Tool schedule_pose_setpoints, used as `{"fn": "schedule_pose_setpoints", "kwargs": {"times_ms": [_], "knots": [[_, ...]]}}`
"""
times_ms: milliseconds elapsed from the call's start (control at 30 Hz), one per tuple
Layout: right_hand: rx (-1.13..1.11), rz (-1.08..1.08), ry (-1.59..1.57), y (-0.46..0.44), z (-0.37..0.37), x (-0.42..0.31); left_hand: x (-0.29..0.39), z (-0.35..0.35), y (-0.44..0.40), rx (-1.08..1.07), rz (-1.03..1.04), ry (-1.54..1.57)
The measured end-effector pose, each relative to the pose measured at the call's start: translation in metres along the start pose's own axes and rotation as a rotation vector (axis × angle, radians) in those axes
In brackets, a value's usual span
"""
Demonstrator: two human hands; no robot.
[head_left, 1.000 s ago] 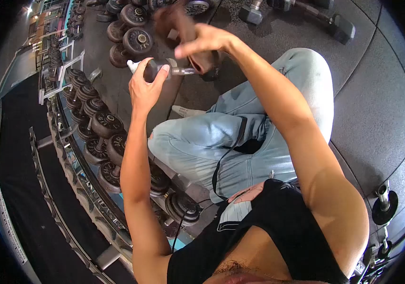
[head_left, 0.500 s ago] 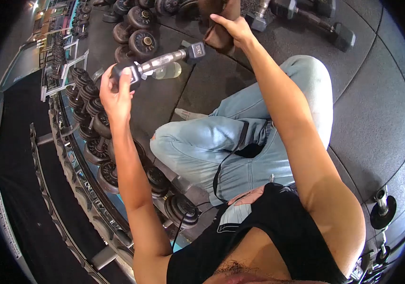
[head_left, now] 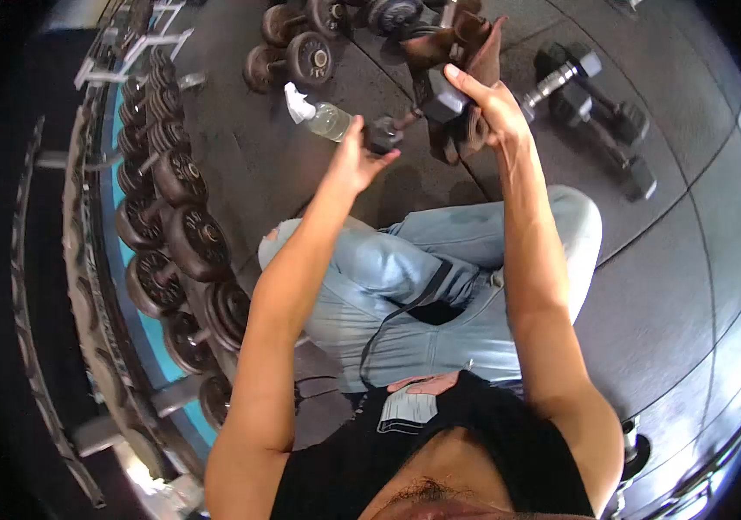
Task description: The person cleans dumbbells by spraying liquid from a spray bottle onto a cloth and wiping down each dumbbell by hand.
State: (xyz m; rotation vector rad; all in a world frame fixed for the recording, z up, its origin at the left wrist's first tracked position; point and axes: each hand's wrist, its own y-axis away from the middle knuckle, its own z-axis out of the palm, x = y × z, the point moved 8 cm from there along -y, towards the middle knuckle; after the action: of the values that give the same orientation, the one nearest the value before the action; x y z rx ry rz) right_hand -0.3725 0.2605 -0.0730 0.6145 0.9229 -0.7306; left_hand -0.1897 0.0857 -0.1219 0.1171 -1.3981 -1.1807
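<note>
A hex dumbbell (head_left: 407,120) with a shiny handle is held tilted between my hands, above the dark floor. My left hand (head_left: 358,161) is closed round its lower left head. My right hand (head_left: 498,111) grips a brown cloth (head_left: 483,59), pressing it against the upper right head; the thumb lies by that head. Part of the cloth hangs below the dumbbell, and my right fingers are mostly hidden behind it. Just left of the dumbbell, a clear spray bottle (head_left: 329,121) with a white trigger top lies close to my left hand.
Several hex dumbbells (head_left: 600,130) lie on the rubber floor to the right. Round-plate dumbbells (head_left: 310,59) stand on the floor ahead. Along the left runs a row of round dumbbells (head_left: 182,178) beside a rack (head_left: 84,260). My crossed legs (head_left: 388,260) are below my hands.
My left hand has brought the dumbbell right, towards my right hand. The brown cloth now touches the dumbbell's far head. The view has shifted, and the spray bottle shows more fully.
</note>
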Motion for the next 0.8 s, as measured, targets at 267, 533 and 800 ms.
{"fn": "schedule_pose_setpoints", "kwargs": {"times_ms": [267, 533, 800], "knots": [[0.025, -0.058, 0.451, 0.010, 0.051, -0.006, -0.031, -0.013, -0.024, 0.038, -0.093, -0.353], [0.026, -0.133, 0.657, 0.005, 0.088, 0.000, 0.114, -0.116, -0.056, 1.010, 0.650, -0.582], [0.049, 0.094, 0.112, 0.015, 0.049, 0.017, 0.163, -0.043, -0.022, 0.254, 1.060, -1.002]]}}
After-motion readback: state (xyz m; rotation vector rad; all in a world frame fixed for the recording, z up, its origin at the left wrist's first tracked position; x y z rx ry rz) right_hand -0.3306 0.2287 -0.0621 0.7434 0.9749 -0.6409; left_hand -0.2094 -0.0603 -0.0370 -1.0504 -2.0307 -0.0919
